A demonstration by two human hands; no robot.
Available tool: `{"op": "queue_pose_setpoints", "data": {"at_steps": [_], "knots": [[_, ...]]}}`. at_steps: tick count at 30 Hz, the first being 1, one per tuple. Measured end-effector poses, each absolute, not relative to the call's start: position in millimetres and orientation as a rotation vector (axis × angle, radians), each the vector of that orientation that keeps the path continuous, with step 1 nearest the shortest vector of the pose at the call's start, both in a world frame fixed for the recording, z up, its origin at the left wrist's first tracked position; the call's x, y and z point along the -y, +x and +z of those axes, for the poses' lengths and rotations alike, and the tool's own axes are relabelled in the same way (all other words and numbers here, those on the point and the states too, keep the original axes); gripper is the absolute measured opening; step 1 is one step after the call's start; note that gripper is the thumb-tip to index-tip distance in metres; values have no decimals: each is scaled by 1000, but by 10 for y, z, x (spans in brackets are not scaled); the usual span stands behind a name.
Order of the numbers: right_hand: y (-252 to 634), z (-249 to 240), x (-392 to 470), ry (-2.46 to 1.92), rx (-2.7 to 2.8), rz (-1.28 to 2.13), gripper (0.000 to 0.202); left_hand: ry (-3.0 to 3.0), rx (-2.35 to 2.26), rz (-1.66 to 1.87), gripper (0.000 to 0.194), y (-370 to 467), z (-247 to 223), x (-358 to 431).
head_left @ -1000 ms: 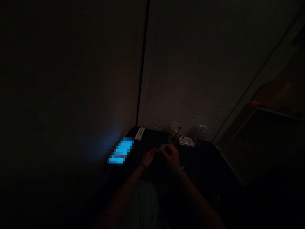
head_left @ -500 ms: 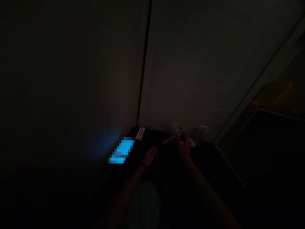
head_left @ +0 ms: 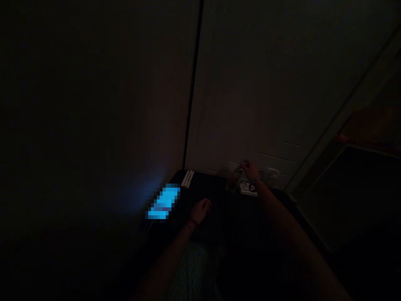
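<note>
Bottle [head_left: 233, 180] at desk [head_left: 219, 217] back: R hand [head_left: 250, 170] on its top, grip unclear; L hand [head_left: 200, 209] loose, empty.

small dark desk [head_left: 219, 217] set into a dim room corner. on it: a glowing blue rectangular screen [head_left: 163, 202] at the left edge; two white slim sticks [head_left: 187, 179] side by side just behind the screen, at the back left corner; a small labelled bottle [head_left: 233, 180], a flat white printed card [head_left: 248, 188] and a pale labelled container [head_left: 272, 177] along the back edge. details too dark to resolve.
</note>
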State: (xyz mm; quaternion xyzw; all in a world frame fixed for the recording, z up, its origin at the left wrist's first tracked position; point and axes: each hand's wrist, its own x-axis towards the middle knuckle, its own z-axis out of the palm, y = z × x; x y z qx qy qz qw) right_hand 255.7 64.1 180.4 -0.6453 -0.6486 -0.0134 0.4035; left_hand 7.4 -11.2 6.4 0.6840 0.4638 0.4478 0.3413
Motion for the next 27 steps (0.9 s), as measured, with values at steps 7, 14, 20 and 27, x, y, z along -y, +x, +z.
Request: {"op": "queue_pose_setpoints", "data": {"at_steps": [7,14,20,27], "knots": [[2340,1554,-673,-1976,1682,-371,33,1670,-1208,1241,35,75,53,101],[2182,1390,-707,-1977,1569,-374,31,1456,-1249,1356,39,61,-19,34],[1757,1423,-556,-1642,1778,-457,29,1193,-1369,1535,48,56,-58,-12],[787,925,-566,-1462,2336,78,32,1019,-1527,1562,62,-17,9,57]]}}
